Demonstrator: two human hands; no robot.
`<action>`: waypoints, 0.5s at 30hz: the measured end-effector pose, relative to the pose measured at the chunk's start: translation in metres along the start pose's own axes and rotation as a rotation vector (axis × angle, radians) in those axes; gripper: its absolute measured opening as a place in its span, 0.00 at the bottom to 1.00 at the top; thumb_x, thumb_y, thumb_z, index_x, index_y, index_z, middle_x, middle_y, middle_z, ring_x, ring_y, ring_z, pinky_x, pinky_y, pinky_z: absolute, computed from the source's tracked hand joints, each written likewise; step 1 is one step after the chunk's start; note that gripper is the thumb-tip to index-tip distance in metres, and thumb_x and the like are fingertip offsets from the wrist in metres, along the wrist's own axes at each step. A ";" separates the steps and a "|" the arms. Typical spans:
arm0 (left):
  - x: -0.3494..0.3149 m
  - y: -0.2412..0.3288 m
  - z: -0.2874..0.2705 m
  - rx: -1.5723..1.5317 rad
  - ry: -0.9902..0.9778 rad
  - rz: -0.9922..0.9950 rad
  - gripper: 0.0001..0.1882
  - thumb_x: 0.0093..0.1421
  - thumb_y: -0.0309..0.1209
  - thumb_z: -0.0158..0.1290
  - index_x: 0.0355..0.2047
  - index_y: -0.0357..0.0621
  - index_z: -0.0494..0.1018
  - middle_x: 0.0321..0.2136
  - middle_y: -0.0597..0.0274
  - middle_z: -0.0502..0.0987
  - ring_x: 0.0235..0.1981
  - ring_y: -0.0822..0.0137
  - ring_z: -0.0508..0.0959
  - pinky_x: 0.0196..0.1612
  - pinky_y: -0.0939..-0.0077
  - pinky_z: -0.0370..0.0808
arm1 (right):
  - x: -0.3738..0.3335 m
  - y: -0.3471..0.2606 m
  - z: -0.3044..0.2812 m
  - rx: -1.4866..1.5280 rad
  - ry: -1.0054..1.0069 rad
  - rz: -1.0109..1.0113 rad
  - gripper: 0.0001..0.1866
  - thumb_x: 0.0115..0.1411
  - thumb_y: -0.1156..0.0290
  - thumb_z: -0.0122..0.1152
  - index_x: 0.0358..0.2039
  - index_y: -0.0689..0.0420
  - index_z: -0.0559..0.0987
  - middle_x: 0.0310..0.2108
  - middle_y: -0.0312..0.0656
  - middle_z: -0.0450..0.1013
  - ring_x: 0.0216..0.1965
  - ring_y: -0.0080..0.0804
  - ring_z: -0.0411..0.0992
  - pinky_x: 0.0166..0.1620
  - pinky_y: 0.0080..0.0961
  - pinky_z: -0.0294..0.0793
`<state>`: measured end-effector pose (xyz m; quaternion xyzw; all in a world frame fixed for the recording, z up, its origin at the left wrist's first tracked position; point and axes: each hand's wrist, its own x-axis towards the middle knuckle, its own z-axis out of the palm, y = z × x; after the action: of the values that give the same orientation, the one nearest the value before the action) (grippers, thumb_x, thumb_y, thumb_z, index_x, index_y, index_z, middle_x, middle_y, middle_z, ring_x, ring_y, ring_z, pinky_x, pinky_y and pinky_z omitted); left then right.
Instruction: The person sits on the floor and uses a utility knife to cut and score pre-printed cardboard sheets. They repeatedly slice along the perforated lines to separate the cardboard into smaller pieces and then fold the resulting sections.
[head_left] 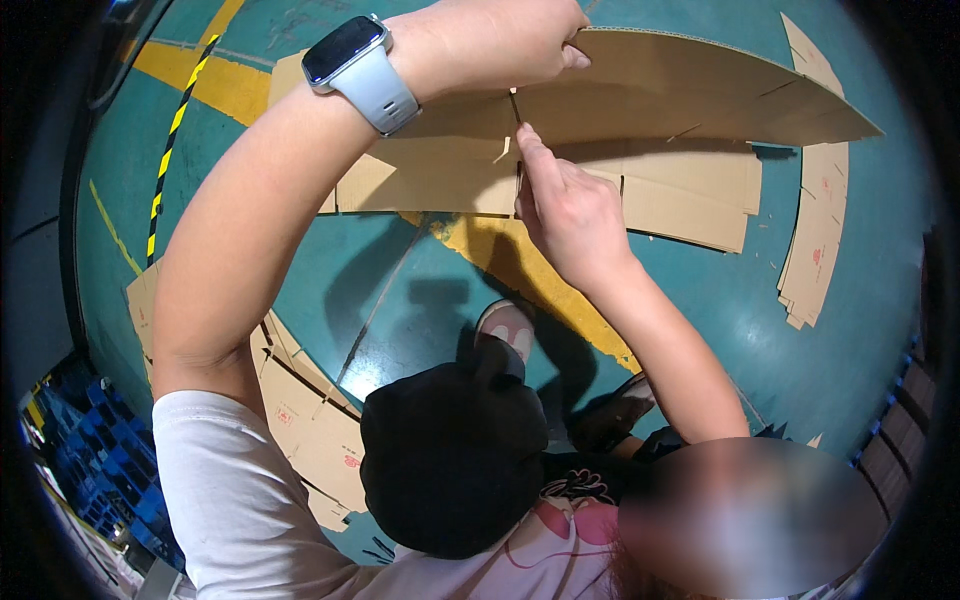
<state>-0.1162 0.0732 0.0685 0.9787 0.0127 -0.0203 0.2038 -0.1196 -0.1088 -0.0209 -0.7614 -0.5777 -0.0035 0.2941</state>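
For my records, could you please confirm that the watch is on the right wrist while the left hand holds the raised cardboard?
The side is wrong: the head view shows the watch on the left wrist; the left hand holds the raised cardboard.

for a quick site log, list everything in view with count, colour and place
raised cardboard sheet: 1, brown, upper middle
flat cardboard: at least 1, brown, floor below raised sheet
cardboard strip: at least 1, brown, right
cardboard pieces: several, brown, lower left
floor: 1, green, throughout
floor markings: at least 2, yellow, upper left and centre
striped tape: 1, black and yellow, left
stacked items: count unclear, blue, lower left
smartwatch: 1, black screen, pale strap, left wrist
shoes: 2, one pinkish, one shadowed, centre
shirt: 1, white, pink print, bottom
left hand: 1, bare, raised sheet's top edge
right hand: 1, bare, below left hand
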 end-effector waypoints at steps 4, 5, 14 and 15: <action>0.000 -0.002 0.000 -0.026 -0.020 0.004 0.13 0.55 0.34 0.53 0.25 0.33 0.75 0.24 0.37 0.74 0.29 0.40 0.75 0.34 0.56 0.72 | 0.006 0.003 -0.011 -0.041 -0.009 -0.053 0.24 0.47 0.76 0.57 0.47 0.68 0.68 0.22 0.43 0.71 0.26 0.35 0.74 0.27 0.29 0.74; 0.000 -0.001 -0.001 -0.025 -0.018 0.006 0.13 0.55 0.34 0.53 0.25 0.33 0.75 0.24 0.36 0.74 0.30 0.40 0.75 0.34 0.56 0.72 | 0.009 0.005 -0.010 -0.042 0.007 -0.058 0.23 0.47 0.76 0.57 0.46 0.67 0.69 0.22 0.43 0.71 0.26 0.35 0.74 0.27 0.29 0.74; -0.004 0.004 -0.007 -0.037 -0.041 0.016 0.14 0.56 0.34 0.52 0.25 0.31 0.75 0.24 0.36 0.74 0.30 0.40 0.75 0.35 0.56 0.72 | 0.012 0.011 -0.001 -0.072 0.016 -0.052 0.23 0.47 0.77 0.57 0.46 0.66 0.69 0.22 0.42 0.71 0.26 0.35 0.74 0.27 0.29 0.74; -0.004 0.005 -0.008 -0.038 -0.052 0.007 0.14 0.56 0.34 0.52 0.25 0.31 0.75 0.24 0.36 0.74 0.30 0.40 0.75 0.35 0.56 0.72 | 0.010 0.009 -0.003 -0.078 0.000 -0.040 0.24 0.47 0.77 0.57 0.47 0.66 0.69 0.22 0.42 0.71 0.26 0.35 0.74 0.27 0.29 0.74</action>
<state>-0.1198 0.0720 0.0776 0.9738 0.0041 -0.0448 0.2227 -0.1075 -0.1029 -0.0194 -0.7607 -0.5921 -0.0318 0.2641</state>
